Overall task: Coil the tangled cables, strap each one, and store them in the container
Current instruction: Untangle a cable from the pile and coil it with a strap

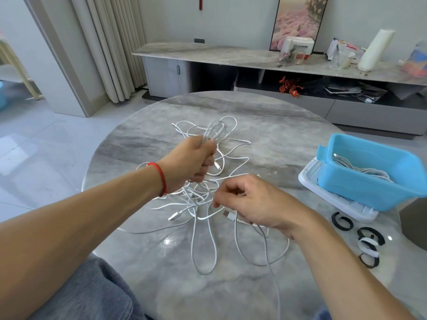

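On the round grey marble table (265, 125) lies a tangle of white cables (203, 204), its loops spreading from the middle of the tabletop toward the near edge, with a couple of flat USB plugs showing among the strands. Above the far part of the tangle, the left hand (191, 162) is raised, its fingers curled tightly round a bunch of cable loops (216, 130) that stick out past the knuckles and look blurred; a red string bracelet (161, 179) sits on that wrist. Nearer and to the right, the right hand (254, 202) hovers low over the pile with its fingers bent, and the thumb and forefinger appear to pinch a single strand, while a white plug lies just under the palm. At the table's right side stands a blue plastic container (360, 188), tilted and resting on a white lid or tray (309, 181), and a coiled white cable (360, 168) already lies inside it. Near the right edge, closer than the container, a few curled straps (367, 243) lie on the tabletop, most black and one white. Beyond the table a long low cabinet (208, 51) runs along the wall, with a framed picture (298, 19) leaning on it and cream curtains (111, 42) hanging at the left.
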A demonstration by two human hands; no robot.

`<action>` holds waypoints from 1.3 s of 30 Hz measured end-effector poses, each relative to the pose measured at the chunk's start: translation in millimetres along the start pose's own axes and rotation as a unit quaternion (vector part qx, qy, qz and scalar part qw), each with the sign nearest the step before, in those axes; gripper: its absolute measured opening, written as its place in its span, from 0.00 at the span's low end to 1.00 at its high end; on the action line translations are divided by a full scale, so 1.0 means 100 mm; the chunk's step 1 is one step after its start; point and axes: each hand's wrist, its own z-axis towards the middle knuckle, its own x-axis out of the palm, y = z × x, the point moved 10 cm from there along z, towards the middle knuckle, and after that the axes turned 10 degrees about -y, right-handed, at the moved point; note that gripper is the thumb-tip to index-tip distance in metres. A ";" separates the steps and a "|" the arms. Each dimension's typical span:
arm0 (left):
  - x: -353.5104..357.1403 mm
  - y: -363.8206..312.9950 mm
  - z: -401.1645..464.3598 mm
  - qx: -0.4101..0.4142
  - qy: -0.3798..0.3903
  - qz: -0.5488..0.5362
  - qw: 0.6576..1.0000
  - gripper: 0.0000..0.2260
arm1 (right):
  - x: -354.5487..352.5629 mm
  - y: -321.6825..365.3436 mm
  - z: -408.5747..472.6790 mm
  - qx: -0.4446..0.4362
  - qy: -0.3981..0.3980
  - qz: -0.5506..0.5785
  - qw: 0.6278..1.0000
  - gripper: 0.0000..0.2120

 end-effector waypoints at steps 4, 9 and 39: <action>0.17 0.08 -0.08 -0.016 0.057 0.062 0.996 0.11 | -0.23 0.21 -0.01 -0.121 -0.085 -0.065 0.987 0.11; 0.38 0.18 -0.17 -0.027 0.089 0.084 0.992 0.15 | -0.21 0.28 -0.02 -0.145 -0.111 -0.024 0.983 0.11; 0.29 -0.04 -0.18 0.173 0.078 0.512 0.838 0.28 | -0.72 -0.22 0.00 -0.031 -0.137 -0.106 0.984 0.10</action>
